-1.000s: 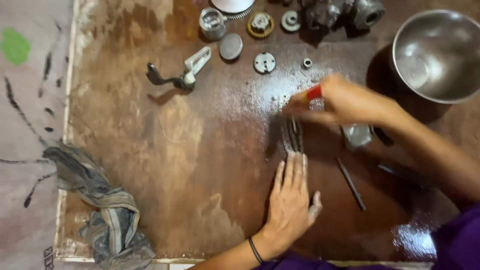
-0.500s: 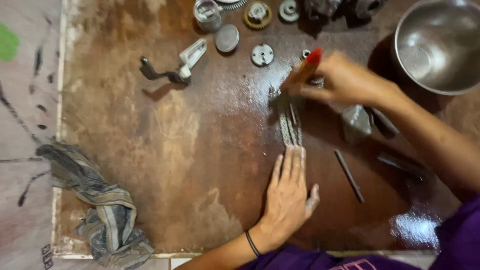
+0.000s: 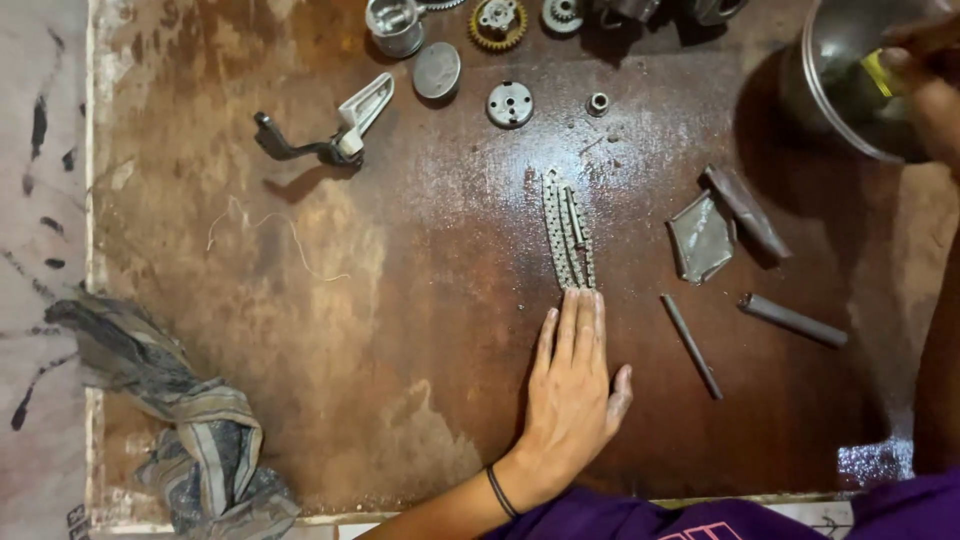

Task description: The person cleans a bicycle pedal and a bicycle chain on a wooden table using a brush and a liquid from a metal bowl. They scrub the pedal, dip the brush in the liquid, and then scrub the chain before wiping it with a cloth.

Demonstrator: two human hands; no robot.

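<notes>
Moved since half a second ago: right hand [image 3: 925, 75] has left the chain [image 3: 567, 232] and gone up to the steel bowl [image 3: 845, 85] at the top right corner; I read this as the work on the chain pausing while that hand fetches or dips something in the bowl.
Unmoved: left hand [image 3: 575, 385] stays flat on the board, as in both earlier frames.

Head view, entries:
Left hand: palm down, fingers straight and together, fingertips [image 3: 580, 298] touching the near end of the chain; it grips nothing, only pins.
Right hand: mostly cut off by the frame edge; fingers curled at the bowl's rim around something yellowish, and I cannot tell what it is or how firmly it is held.
Chain: folded into several parallel strands, lying lengthwise at mid-board, dusted with pale grit, otherwise free.
Board [image 3: 300, 330]: brown, stained, wet-looking near the bowl.
Rod [image 3: 691, 345]: thin, dark, just right of the left hand, apart from it.
Short bar [image 3: 792, 320]: further right, lying alone.
Folded metal piece [image 3: 702, 238]: between chain and bowl.
Lever arm [image 3: 325, 130]: upper left, well apart.
Gear [image 3: 497, 22]: top edge, among small round parts.
Rag [image 3: 190, 430]: bunched at the lower left corner.
</notes>
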